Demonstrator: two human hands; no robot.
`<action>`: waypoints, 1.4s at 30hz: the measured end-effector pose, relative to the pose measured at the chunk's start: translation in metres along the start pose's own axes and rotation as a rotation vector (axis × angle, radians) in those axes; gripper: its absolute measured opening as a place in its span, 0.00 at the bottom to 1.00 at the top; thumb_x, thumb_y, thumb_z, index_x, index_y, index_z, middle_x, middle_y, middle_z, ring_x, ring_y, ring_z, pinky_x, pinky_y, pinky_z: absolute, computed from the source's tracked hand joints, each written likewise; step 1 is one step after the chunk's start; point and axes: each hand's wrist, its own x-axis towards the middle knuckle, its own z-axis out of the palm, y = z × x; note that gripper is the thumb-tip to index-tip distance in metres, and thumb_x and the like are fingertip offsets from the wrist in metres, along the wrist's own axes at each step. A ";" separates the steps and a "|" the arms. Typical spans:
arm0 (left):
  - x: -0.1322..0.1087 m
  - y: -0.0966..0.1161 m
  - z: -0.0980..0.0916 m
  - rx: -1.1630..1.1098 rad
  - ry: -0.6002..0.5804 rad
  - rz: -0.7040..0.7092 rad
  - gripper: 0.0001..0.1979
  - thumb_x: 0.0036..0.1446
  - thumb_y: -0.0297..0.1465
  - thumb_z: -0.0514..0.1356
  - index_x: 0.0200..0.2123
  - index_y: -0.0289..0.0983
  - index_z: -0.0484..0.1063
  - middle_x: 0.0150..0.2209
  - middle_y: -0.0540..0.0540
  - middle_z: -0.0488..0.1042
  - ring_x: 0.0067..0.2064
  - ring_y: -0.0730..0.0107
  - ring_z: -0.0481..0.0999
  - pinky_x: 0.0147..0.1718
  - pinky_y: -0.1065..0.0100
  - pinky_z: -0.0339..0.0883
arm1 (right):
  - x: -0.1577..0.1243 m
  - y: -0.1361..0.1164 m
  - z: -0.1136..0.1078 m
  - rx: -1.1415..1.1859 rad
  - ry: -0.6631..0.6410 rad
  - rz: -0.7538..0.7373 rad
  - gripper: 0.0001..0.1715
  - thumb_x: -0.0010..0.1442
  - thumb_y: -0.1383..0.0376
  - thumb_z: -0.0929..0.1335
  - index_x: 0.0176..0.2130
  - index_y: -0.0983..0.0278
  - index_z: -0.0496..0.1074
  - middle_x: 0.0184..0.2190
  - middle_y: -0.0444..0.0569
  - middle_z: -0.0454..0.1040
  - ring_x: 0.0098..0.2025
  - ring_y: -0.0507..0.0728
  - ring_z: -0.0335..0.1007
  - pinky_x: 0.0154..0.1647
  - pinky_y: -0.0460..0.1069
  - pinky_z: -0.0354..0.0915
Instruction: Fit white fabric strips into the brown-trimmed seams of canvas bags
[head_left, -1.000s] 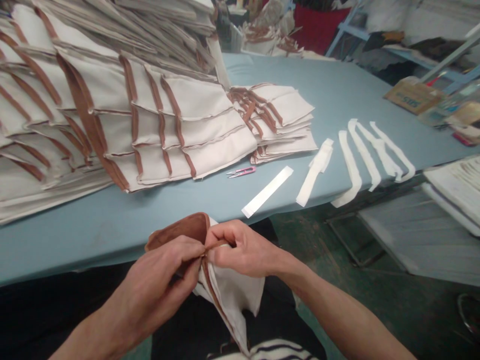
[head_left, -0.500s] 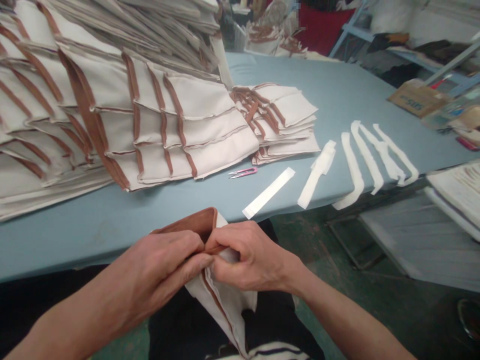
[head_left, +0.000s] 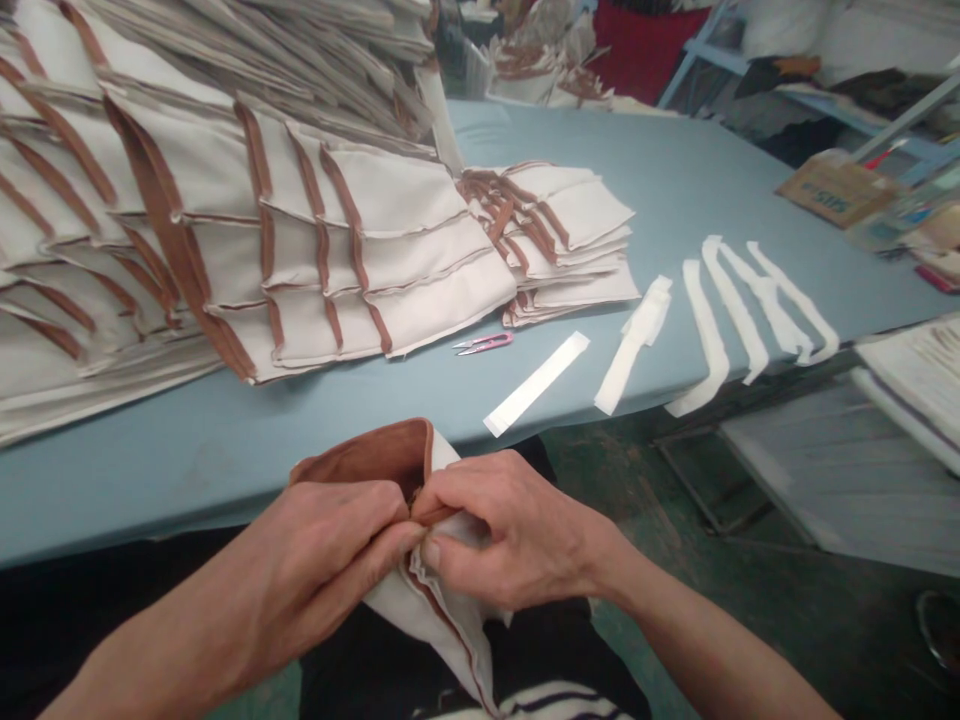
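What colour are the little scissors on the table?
The thread snips are pink; the head view shows them best.

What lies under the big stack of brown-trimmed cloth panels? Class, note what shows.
The stack of brown-trimmed cloth panels rests on a blue table top, visible along its front edge; the panels hide the surface beneath, so anything under them cannot be seen.

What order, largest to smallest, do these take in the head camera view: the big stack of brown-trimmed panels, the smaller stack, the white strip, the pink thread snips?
1. The big stack of brown-trimmed panels
2. The smaller stack
3. The white strip
4. The pink thread snips
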 end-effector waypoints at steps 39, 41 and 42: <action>-0.011 0.010 0.041 -0.812 0.239 -0.340 0.28 0.72 0.51 0.56 0.25 0.39 0.64 0.25 0.53 0.61 0.25 0.72 0.60 0.24 0.71 0.56 | 0.010 0.014 0.009 0.232 0.229 -0.116 0.38 0.75 0.37 0.52 0.26 0.60 0.58 0.23 0.41 0.61 0.25 0.51 0.56 0.29 0.48 0.53; -0.012 0.009 0.032 -0.725 0.213 -0.319 0.28 0.73 0.51 0.54 0.25 0.39 0.64 0.24 0.53 0.62 0.25 0.72 0.62 0.24 0.71 0.57 | 0.011 0.009 0.004 0.219 0.209 -0.119 0.35 0.76 0.41 0.56 0.26 0.60 0.59 0.23 0.41 0.62 0.25 0.51 0.56 0.29 0.47 0.53; -0.012 0.009 0.027 -0.688 0.206 -0.312 0.28 0.73 0.52 0.53 0.26 0.39 0.65 0.24 0.53 0.63 0.25 0.72 0.63 0.25 0.71 0.58 | 0.012 0.007 0.002 0.222 0.200 -0.112 0.33 0.76 0.44 0.59 0.26 0.61 0.59 0.23 0.40 0.62 0.25 0.50 0.55 0.29 0.47 0.53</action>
